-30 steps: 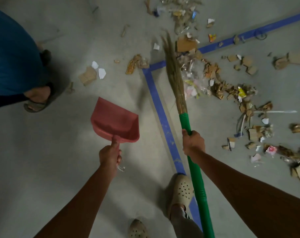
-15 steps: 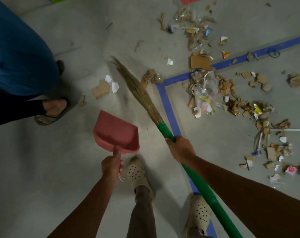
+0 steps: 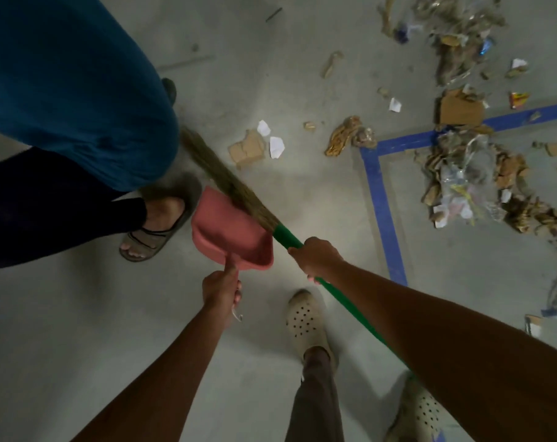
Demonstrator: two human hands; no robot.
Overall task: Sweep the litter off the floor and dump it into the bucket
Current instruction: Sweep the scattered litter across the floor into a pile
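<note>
Left hand (image 3: 221, 290) grips dustpan (image 3: 229, 231), right hand (image 3: 315, 260) broom (image 3: 286, 236) (sandalled foot (image 3: 157, 223) just beside dustpan).

I see a grey concrete floor (image 3: 79, 314), dimly lit. Blue tape (image 3: 381, 202) marks a corner on it, and a bystander's sandalled foot (image 3: 156, 226) stands left.
</note>
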